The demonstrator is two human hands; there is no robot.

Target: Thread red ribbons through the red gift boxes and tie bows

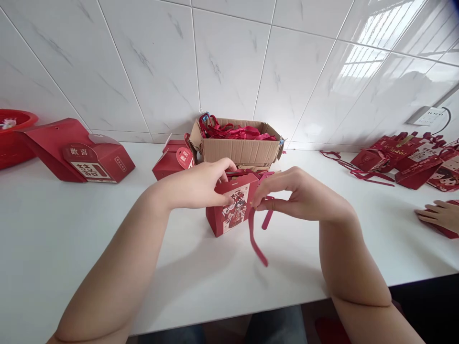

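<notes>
A red gift box (236,210) with a printed front panel stands upright on the white table, in the middle of the view. My left hand (204,184) grips its left upper part, thumb on the front and fingers over the top. At the box's right edge, my right hand (290,193) pinches a dark red ribbon (257,246), whose loose end hangs down in front. Another ribbon end (267,220) shows just behind that one. The top of the box is partly hidden by my hands.
Behind stands a cardboard box (240,150) full of red ribbons. Red boxes sit to the left (96,160) and beside the carton (172,160). A red basin (16,138) is far left. At right are several ribboned boxes (405,157) and another person's hand (439,217).
</notes>
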